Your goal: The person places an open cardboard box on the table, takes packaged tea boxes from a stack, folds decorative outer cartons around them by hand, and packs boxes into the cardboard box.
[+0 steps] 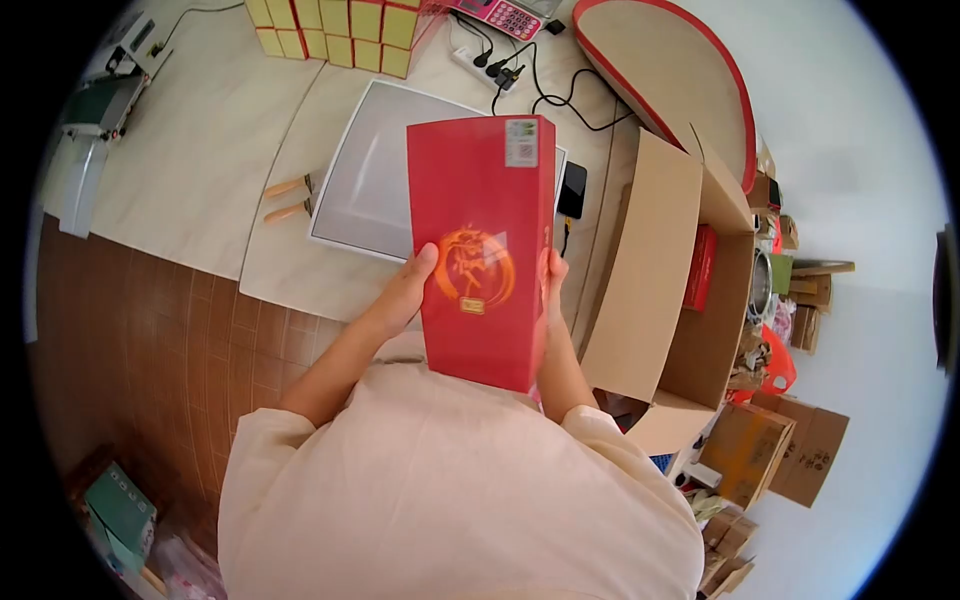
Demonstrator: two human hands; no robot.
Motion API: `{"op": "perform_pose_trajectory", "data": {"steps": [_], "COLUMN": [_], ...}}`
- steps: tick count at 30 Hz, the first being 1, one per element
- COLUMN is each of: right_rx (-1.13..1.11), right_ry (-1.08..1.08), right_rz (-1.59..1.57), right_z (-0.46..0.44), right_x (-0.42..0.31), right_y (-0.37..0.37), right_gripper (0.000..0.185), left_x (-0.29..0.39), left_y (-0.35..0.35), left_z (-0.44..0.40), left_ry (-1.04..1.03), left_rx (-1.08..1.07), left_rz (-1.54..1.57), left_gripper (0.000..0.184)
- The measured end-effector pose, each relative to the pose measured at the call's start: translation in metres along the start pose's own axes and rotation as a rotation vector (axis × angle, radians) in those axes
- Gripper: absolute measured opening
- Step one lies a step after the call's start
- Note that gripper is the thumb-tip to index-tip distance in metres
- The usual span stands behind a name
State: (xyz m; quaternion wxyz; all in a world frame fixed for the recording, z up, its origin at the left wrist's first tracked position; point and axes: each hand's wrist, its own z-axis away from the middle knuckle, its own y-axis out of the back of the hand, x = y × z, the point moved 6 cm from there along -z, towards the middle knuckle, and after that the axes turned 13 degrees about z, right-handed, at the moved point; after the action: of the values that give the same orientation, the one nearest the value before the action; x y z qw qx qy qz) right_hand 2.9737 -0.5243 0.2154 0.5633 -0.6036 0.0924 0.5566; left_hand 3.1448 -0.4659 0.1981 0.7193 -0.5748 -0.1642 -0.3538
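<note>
A tall red gift box [475,190] with a gold ring-shaped emblem and a silver label at its upper right corner is held up in front of my body. On its left side my left hand [412,285] grips the edge, thumb lying on the front face. My right hand [553,275] clasps the opposite side, its fingers partly hidden behind the box. Behind the gift box, a grey panel with a white frame [365,170] lies on the table, partly covered from view.
To the right stands an open cardboard carton [640,270] with a red box [701,268] inside. Two wooden-handled tools [288,198], a phone [572,190], a power strip [480,66] and stacked yellow-and-red boxes [345,30] are on the table [200,130]. A red-rimmed tray [745,110] leans behind.
</note>
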Motion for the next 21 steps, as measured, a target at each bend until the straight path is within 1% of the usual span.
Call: {"op": "perform_pose_trajectory", "data": {"steps": [1, 3, 4, 5, 7, 8, 9, 11, 12, 13, 15, 16, 17, 19, 20, 21], "right_rx": [-0.032, 0.075, 0.139, 0.137, 0.317, 0.359, 0.315, 0.426, 0.447, 0.449, 0.496, 0.484, 0.481, 0.430, 0.423, 0.430], "right_ry": [0.026, -0.196, -0.110, -0.107, -0.027, 0.064, 0.071, 0.130, 0.175, 0.147, 0.201, 0.165, 0.140, -0.030, 0.023, -0.002], "right_rz": [-0.051, -0.108, 0.097, 0.090, 0.423, 0.625, 0.719, 1.148, 1.467, 1.460, 1.825, 1.851, 1.845, 1.996, 2.036, 2.032], "right_z": [0.000, -0.004, -0.005, -0.003, 0.001, -0.001, 0.001, 0.000, -0.002, 0.001, 0.004, 0.004, 0.004, 0.005, 0.005, 0.005], "right_x": [-0.011, -0.001, -0.011, -0.017, -0.038, -0.038, -0.044, -0.039, -0.038, -0.030, -0.020, -0.014, -0.009, 0.008, 0.016, 0.022], "right_y": [-0.019, -0.015, -0.016, -0.023, -0.034, -0.026, -0.042, -0.033, -0.031, -0.027, -0.034, -0.035, -0.036, -0.035, -0.033, -0.031], "right_gripper": [0.046, 0.044, 0.042, 0.042, 0.051, 0.058, 0.068, 0.081, 0.095, 0.095, 0.100, 0.105, 0.105, 0.105, 0.106, 0.106], "left_x": [0.017, 0.034, 0.040, 0.037, 0.023, 0.002, -0.019, -0.055, -0.064, -0.070, -0.083, -0.099, -0.111, -0.141, -0.149, -0.158], "left_y": [-0.020, -0.027, -0.027, -0.026, -0.014, -0.005, -0.002, -0.005, -0.006, -0.007, -0.007, -0.001, 0.000, -0.006, -0.008, -0.001], "left_z": [0.005, 0.010, 0.011, 0.011, 0.012, 0.009, 0.009, 0.011, 0.012, 0.012, 0.011, 0.012, 0.017, 0.030, 0.035, 0.036], "left_ry": [0.023, -0.011, -0.046, -0.045, -0.094, -0.078, -0.068, -0.013, 0.065, 0.090, 0.173, 0.151, 0.173, 0.364, 0.324, 0.345], "left_rx": [-0.041, -0.008, 0.029, 0.030, 0.120, 0.128, 0.141, 0.187, 0.226, 0.236, 0.250, 0.252, 0.260, 0.204, 0.264, 0.262], "left_rz": [0.069, 0.026, -0.003, -0.010, -0.199, -0.223, -0.218, -0.192, -0.168, -0.164, -0.127, -0.231, -0.228, -0.140, -0.060, -0.058], "left_gripper": [0.073, 0.073, 0.073, 0.073, 0.070, 0.071, 0.071, 0.076, 0.076, 0.076, 0.075, 0.078, 0.078, 0.077, 0.075, 0.075]}}
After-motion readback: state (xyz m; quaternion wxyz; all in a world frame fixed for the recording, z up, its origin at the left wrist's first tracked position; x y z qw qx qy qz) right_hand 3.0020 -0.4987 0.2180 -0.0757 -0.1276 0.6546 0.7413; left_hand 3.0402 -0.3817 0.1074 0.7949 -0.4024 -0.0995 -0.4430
